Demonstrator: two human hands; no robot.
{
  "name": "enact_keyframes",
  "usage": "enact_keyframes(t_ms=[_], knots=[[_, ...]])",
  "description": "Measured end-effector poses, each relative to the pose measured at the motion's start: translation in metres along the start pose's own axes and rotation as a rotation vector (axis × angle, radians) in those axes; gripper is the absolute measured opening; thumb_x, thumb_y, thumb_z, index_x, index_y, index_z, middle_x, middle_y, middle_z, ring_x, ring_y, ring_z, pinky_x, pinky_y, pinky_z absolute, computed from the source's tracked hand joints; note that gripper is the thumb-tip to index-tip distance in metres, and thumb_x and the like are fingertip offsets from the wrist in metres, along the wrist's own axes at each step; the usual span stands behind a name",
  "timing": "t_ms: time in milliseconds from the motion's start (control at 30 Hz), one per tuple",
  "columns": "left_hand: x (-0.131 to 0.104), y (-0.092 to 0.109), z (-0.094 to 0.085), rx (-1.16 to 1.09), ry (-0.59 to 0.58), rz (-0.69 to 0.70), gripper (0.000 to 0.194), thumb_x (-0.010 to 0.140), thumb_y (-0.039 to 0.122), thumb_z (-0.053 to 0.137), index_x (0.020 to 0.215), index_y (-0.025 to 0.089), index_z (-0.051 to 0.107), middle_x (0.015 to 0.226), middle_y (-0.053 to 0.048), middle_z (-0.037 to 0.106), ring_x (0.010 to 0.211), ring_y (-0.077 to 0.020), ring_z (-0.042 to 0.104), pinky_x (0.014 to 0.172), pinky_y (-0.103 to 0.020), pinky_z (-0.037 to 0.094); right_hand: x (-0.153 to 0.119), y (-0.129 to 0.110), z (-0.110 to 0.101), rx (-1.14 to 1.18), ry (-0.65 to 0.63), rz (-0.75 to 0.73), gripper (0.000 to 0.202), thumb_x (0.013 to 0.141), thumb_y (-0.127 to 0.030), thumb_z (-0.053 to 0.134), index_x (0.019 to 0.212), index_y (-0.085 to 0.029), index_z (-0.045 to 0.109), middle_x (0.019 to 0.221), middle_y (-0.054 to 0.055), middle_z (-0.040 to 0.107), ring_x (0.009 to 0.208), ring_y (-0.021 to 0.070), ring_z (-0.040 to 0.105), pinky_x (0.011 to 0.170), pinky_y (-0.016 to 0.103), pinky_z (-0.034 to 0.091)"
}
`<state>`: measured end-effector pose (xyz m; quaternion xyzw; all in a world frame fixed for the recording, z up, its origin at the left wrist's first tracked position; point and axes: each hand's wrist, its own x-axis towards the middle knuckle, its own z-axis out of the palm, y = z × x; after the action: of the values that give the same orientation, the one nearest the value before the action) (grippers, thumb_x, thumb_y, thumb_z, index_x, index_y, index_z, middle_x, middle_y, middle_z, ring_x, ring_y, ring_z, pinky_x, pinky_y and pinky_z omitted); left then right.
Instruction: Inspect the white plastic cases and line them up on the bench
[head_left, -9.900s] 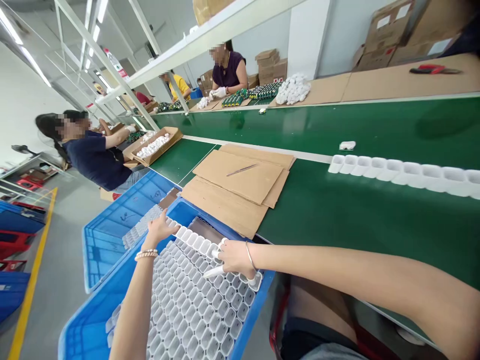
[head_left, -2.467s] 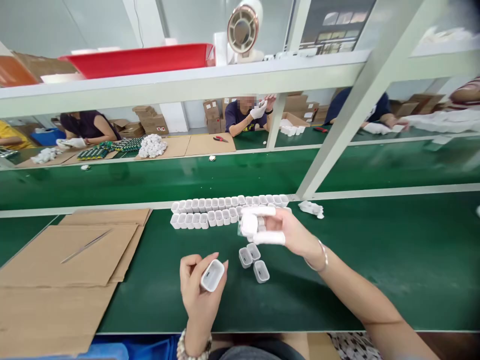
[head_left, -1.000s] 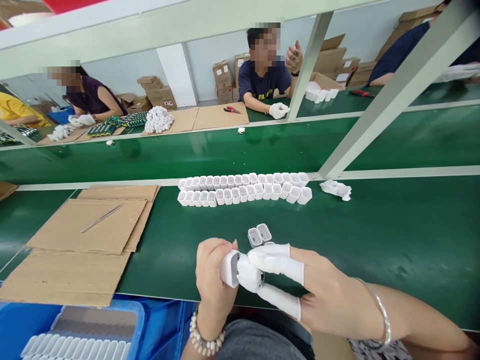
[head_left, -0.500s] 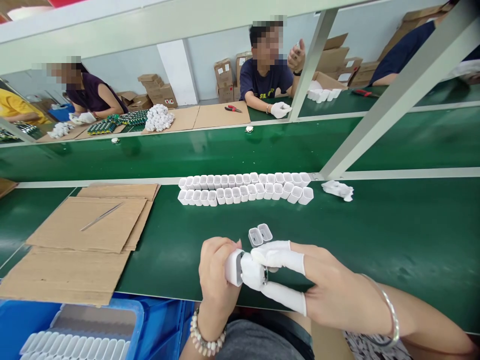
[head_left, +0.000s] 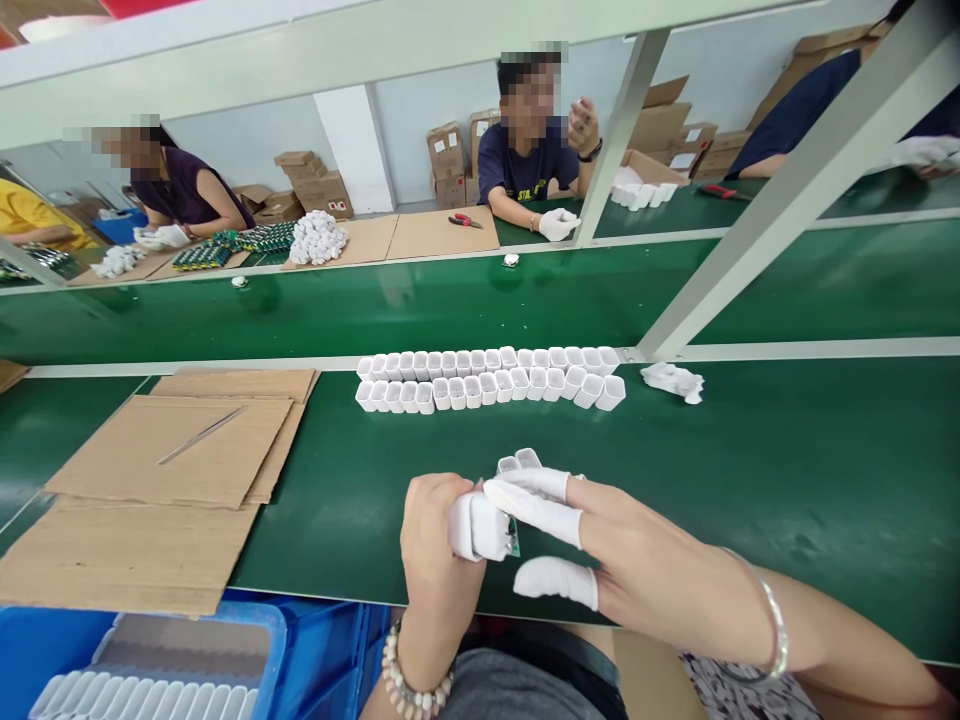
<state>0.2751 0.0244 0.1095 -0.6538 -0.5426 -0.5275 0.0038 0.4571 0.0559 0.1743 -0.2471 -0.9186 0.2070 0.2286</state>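
My left hand (head_left: 435, 550) is closed around a small white plastic housing (head_left: 461, 528), held above the near edge of the bench. A white block-shaped part (head_left: 489, 528) sits partly inside the housing's mouth, and a bit of green circuit board (head_left: 514, 538) sticks out at its right end. White finger cots cover the thumb and fingers of my right hand (head_left: 622, 540). Its fingertips rest at the top of the block, while the thumb is apart from it below. Just beyond my hands stand two open white housings (head_left: 529, 458), partly hidden by my right fingers.
Two rows of open white housings (head_left: 472, 390) stand along the bench's back rail. A crumpled white glove-like item (head_left: 673, 381) lies to their right. Tweezers (head_left: 201, 436) lie on cardboard (head_left: 150, 540) at left. Below is a blue crate (head_left: 279, 640) with white housings. Co-workers sit opposite, beyond a green belt (head_left: 375, 310).
The white block has gone deeper into the housing. My right thumb has come away from it, and the fingers have shifted left over its top. Small items on the belt have moved slightly right.
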Motion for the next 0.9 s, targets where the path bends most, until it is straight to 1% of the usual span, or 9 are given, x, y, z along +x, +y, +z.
enact_keyframes(t_ms=[100,200,400,500,633,700,767,833,900], knots=[[0.000,0.000,0.002,0.048,0.035,-0.104,0.019,0.080,0.012,0.060,0.096,0.020,0.056,0.086,-0.002,0.061,0.076,-0.0154,0.060,0.066,-0.026,0.049,-0.002,-0.001,0.014,-0.256,0.014,-0.083,0.068,0.097,-0.043,0.048,0.147,-0.001,0.028,0.135,0.028,0.046,0.116,0.0363,0.054,0.088,0.048,0.054],[-0.002,-0.001,0.006,0.056,0.072,-0.186,0.023,0.077,0.011,0.060,0.097,0.021,0.057,0.087,-0.002,0.062,0.075,-0.0151,0.061,0.062,-0.024,0.049,0.002,-0.004,0.034,-0.479,0.090,-0.146,0.073,0.097,-0.040,0.046,0.144,0.011,0.023,0.138,0.035,0.040,0.128,0.0441,0.040,0.091,0.057,0.050],[-0.007,-0.006,0.010,0.056,0.074,-0.350,0.032,0.073,0.016,0.068,0.103,0.021,0.058,0.095,-0.004,0.062,0.078,-0.0177,0.063,0.064,-0.028,0.051,0.013,-0.002,0.059,-0.623,0.130,-0.123,0.058,0.090,-0.016,0.040,0.139,0.013,0.032,0.144,0.032,0.034,0.137,0.0428,0.026,0.100,0.061,0.042],[-0.005,-0.010,0.013,0.046,0.037,-0.340,0.032,0.073,0.017,0.068,0.103,0.020,0.058,0.096,-0.005,0.061,0.082,-0.0189,0.062,0.067,-0.030,0.052,0.014,0.005,0.066,-0.589,0.139,-0.115,0.060,0.094,-0.026,0.042,0.138,0.013,0.032,0.145,0.033,0.030,0.138,0.0431,0.023,0.101,0.058,0.041],[0.004,-0.020,0.020,-0.066,0.010,-0.264,0.033,0.075,0.018,0.067,0.106,0.019,0.054,0.104,-0.010,0.057,0.091,-0.0207,0.063,0.073,-0.032,0.053,0.019,0.017,0.065,-0.405,0.148,-0.113,0.086,0.091,-0.057,0.051,0.143,0.007,0.028,0.145,0.034,0.029,0.138,0.0428,0.025,0.103,0.060,0.036],[0.011,-0.024,0.023,-0.279,-0.049,-0.237,0.041,0.078,0.019,0.066,0.113,0.020,0.046,0.105,-0.010,0.058,0.089,-0.0199,0.065,0.071,-0.031,0.054,0.023,0.024,0.056,-0.174,0.184,-0.086,0.088,0.090,-0.061,0.052,0.146,0.002,0.026,0.143,0.031,0.036,0.135,0.0388,0.032,0.103,0.056,0.038],[0.019,-0.028,0.024,-0.528,-0.201,-0.241,0.048,0.080,0.019,0.066,0.118,0.023,0.036,0.100,-0.007,0.062,0.080,-0.0167,0.067,0.066,-0.029,0.055,0.026,0.029,0.042,0.090,0.255,0.009,0.071,0.093,-0.053,0.051,0.144,-0.006,0.033,0.132,0.024,0.051,0.123,0.0318,0.047,0.098,0.048,0.044],[0.029,-0.030,0.024,-0.673,-0.351,-0.238,0.052,0.081,0.018,0.066,0.118,0.026,0.031,0.092,-0.004,0.065,0.072,-0.0139,0.066,0.063,-0.025,0.054,0.028,0.034,0.029,0.309,0.304,0.137,0.047,0.096,-0.038,0.050,0.135,-0.013,0.048,0.114,0.015,0.062,0.096,0.0227,0.060,0.082,0.037,0.052],[0.039,-0.033,0.024,-0.707,-0.420,-0.204,0.052,0.081,0.017,0.066,0.117,0.026,0.029,0.086,-0.001,0.066,0.068,-0.0126,0.065,0.061,-0.023,0.053,0.030,0.038,0.019,0.473,0.295,0.242,0.035,0.093,-0.028,0.052,0.125,-0.016,0.058,0.099,0.008,0.065,0.070,0.0148,0.057,0.064,0.028,0.051]])
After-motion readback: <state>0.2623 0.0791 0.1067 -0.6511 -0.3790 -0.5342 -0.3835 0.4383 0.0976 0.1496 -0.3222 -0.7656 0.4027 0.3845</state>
